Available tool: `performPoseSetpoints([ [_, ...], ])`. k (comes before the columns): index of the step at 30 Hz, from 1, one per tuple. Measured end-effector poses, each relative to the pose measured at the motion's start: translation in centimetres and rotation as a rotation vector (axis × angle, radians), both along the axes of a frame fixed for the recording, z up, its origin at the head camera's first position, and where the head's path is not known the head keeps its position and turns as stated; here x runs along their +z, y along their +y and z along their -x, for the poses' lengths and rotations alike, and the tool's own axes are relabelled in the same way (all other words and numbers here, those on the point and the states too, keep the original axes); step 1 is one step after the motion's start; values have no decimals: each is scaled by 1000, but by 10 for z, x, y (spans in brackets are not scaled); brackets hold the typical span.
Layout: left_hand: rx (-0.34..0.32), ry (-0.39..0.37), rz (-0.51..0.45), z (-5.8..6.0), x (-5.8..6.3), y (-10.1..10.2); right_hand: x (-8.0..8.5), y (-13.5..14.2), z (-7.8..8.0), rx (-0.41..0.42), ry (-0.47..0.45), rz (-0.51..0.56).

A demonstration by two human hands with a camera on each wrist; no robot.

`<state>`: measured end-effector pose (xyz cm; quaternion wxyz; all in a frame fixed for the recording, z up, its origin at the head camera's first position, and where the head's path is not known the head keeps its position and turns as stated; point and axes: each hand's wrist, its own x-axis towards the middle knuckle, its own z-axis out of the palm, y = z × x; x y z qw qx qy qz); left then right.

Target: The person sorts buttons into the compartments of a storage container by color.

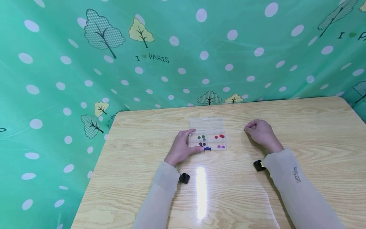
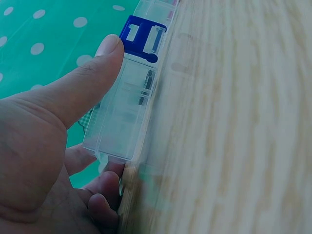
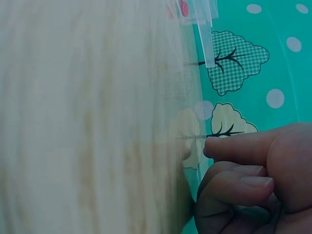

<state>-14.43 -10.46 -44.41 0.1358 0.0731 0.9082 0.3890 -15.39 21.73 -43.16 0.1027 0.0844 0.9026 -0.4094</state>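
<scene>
A clear plastic compartment box (image 1: 212, 141) lies on the table with its transparent lid (image 1: 207, 124) raised at the back. Small round button-like pieces sit inside: green ones (image 1: 203, 136), red ones (image 1: 221, 136), dark ones (image 1: 200, 144) and purple ones (image 1: 219, 146). My left hand (image 1: 180, 147) grips the box's left end, its thumb against the front beside a blue latch (image 2: 141, 39). To the right of the box, my right hand (image 1: 259, 132) is low at the tabletop with fingers bent. A dark spot shows at its fingertips; whether it is a held piece is unclear.
The wooden table (image 1: 137, 165) carries a bright light reflection (image 1: 201, 192) in front of the box. Behind it hangs a green dotted curtain (image 1: 177, 57). Black wrist devices (image 1: 184, 178) sit near both sleeve cuffs.
</scene>
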Motion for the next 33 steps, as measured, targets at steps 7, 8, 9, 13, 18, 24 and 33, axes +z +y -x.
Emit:
performPoseSetpoints([
  [7,2,-2,10,1,-1,0,1,-2,-2,6,10,-1],
  [8,1,-1,12,1,-1,0,1,-2,-2,8,13,-2],
  [9,0,-1,12,1,-2,0,1,-3,-2,7,14,-2],
  [13,-6,6,15,0,-2,0,2,-5,-3,5,15,-1],
  [18,-10,13,14,0,-1,0,5,-7,-4,10,25,4],
  [24,-4,8,21,0,0,1,11,-10,-6,29,53,5],
  [33,0,2,22,0,0,1,20,-16,-10,52,79,6],
])
